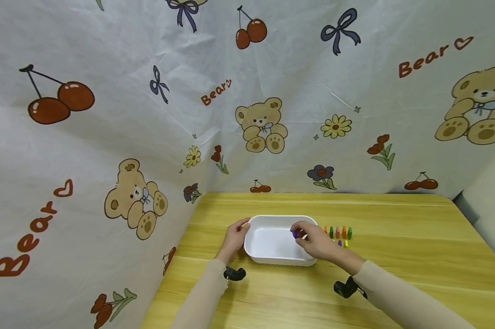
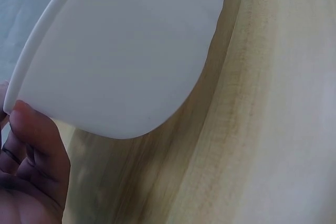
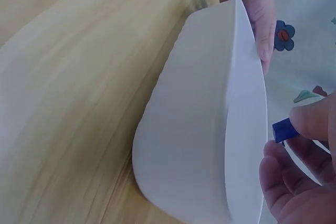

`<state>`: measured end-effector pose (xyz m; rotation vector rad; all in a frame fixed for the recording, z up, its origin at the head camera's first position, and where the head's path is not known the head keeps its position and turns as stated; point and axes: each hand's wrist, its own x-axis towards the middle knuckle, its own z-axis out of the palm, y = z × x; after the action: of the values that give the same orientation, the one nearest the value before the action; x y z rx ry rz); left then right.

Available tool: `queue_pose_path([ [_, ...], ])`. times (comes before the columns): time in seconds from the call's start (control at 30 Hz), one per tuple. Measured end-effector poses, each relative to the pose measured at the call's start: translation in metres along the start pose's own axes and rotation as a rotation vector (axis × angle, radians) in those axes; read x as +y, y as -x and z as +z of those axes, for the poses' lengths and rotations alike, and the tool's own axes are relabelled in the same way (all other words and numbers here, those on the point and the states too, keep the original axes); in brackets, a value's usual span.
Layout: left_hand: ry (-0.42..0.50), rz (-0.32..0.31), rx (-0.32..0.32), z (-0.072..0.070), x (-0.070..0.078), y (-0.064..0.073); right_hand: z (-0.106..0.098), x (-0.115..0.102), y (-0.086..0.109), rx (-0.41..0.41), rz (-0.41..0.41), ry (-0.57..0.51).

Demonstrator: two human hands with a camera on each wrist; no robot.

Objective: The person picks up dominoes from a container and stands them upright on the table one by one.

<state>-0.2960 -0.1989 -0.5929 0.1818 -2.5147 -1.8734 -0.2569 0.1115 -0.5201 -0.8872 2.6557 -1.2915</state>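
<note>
A white oblong plastic tub [image 1: 280,262] stands on the wooden table. My left hand [image 1: 234,238] grips its left end, with the thumb [image 2: 34,124] on the outer side of the rim and the other fingers partly hidden behind it. Over the right half of the tub, my right hand [image 1: 318,242] pinches a small purple-blue block [image 1: 294,234] between thumb and fingers. In the right wrist view the block [image 3: 284,129] shows its end just beyond the thumb, held above the rim.
Right of the tub, partly behind my right hand, small coloured blocks stand in two rows, among them a green one [image 1: 350,233] and a yellow one [image 1: 346,244]. A bear-print cloth [image 1: 297,173] hangs behind the table [image 1: 416,256] and along its left side.
</note>
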Motion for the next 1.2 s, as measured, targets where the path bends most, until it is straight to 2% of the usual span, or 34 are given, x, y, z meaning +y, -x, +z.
queue_pose_path([
  [0.33, -0.005, -0.008, -0.010, 0.001, 0.001, -0.001, -0.023, 0.007, 0.025, 0.062, 0.082, -0.005],
  [0.57, -0.013, -0.010, -0.006, 0.001, 0.001, -0.002, -0.034, 0.020, 0.037, 0.108, 0.150, -0.005],
  [0.83, -0.010, 0.002, -0.007, 0.002, 0.001, -0.004, -0.046, 0.033, 0.051, 0.157, 0.155, -0.042],
  [1.2, -0.007, -0.016, 0.007, 0.003, 0.003, -0.003, -0.063, 0.052, 0.070, 0.182, 0.197, 0.035],
])
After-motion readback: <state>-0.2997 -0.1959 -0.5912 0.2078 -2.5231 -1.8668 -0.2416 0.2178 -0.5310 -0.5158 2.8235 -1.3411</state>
